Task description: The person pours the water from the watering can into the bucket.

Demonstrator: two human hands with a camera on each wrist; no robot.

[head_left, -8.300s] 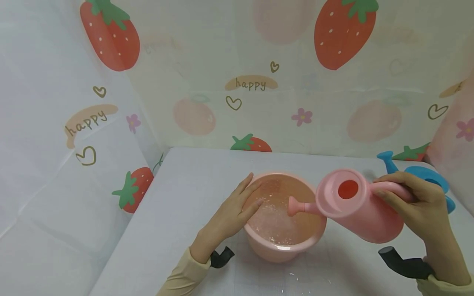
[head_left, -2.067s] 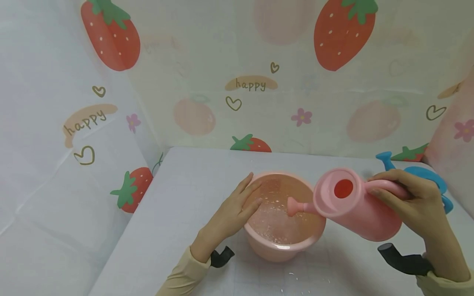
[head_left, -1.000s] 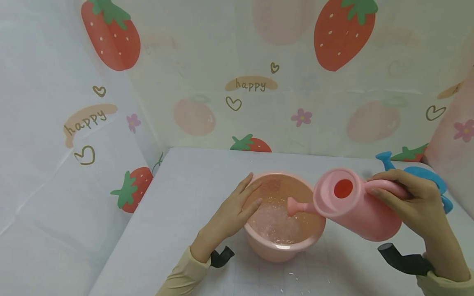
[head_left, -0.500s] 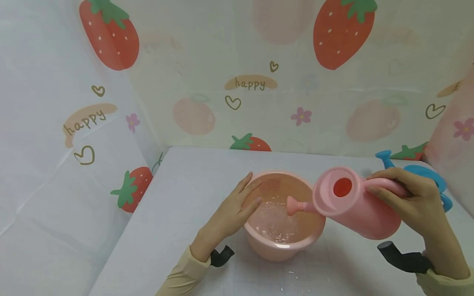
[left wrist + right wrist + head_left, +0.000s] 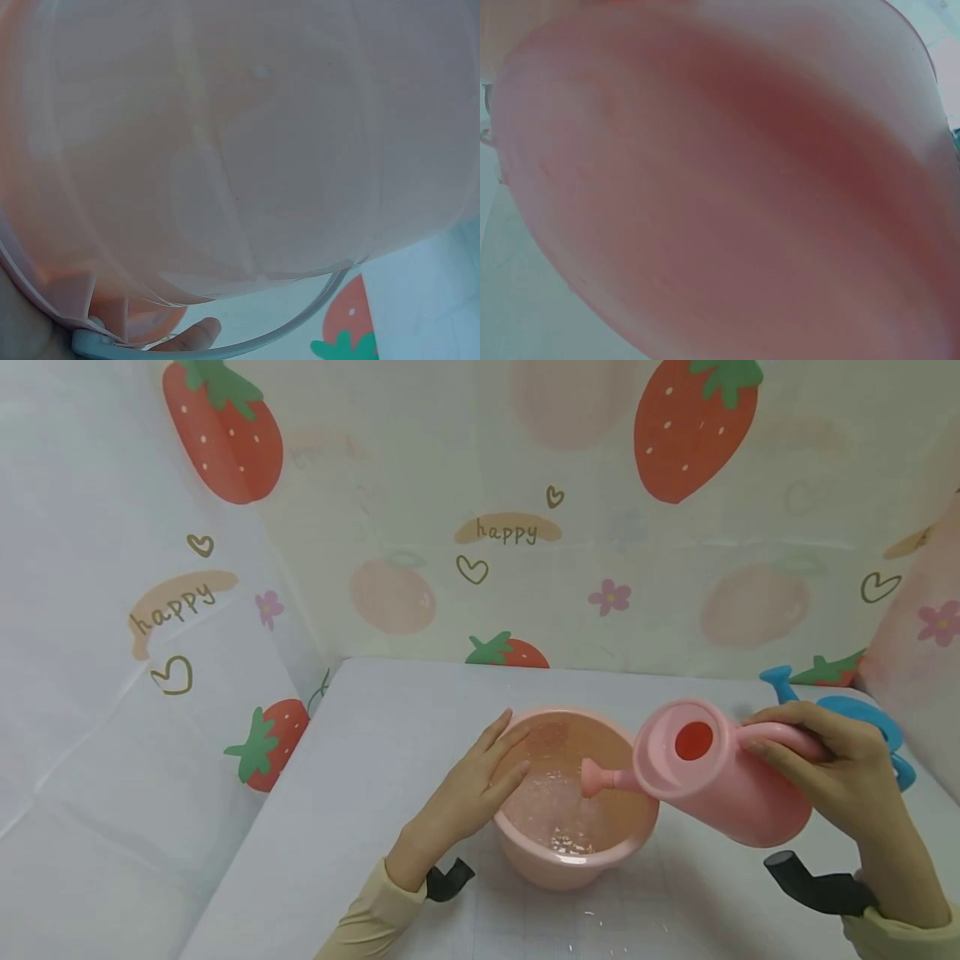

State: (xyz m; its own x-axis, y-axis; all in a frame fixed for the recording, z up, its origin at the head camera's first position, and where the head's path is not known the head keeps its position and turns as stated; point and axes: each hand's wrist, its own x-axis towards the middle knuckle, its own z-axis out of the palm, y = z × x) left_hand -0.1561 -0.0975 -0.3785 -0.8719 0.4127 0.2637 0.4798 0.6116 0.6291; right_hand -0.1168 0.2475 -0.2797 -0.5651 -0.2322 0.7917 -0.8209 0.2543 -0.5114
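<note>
A pink watering can (image 5: pixel 750 802) hangs tilted over the right side of a peach-pink plastic bucket (image 5: pixel 562 870). My right hand (image 5: pixel 840 768) grips its handle, with fingers over the top and thumb alongside. The can's spout rose (image 5: pixel 592 777) points into the bucket, above rippling water (image 5: pixel 558 814) with bright glints. My left hand (image 5: pixel 468 785) rests on the bucket's left rim with fairly straight fingers, some reaching inside. In the left wrist view the bucket wall (image 5: pixel 262 150) fills most of the picture, and a fingertip (image 5: pixel 196 335) shows beside the grey bail handle (image 5: pixel 289 322).
A blue watering can (image 5: pixel 862 712) stands behind my right hand, partly hidden by it. Water drops (image 5: pixel 592 914) lie on the white tabletop (image 5: pixel 360 827) in front of the bucket. Strawberry-print sheeting (image 5: pixel 420 468) walls the back and sides. Black curved pieces (image 5: pixel 450 881) sit at both wrists.
Ripples and glints on the water have shifted. Since the oldest frame, the pink watering can and right hand have moved very slightly left; the left hand keeps its place on the rim.
</note>
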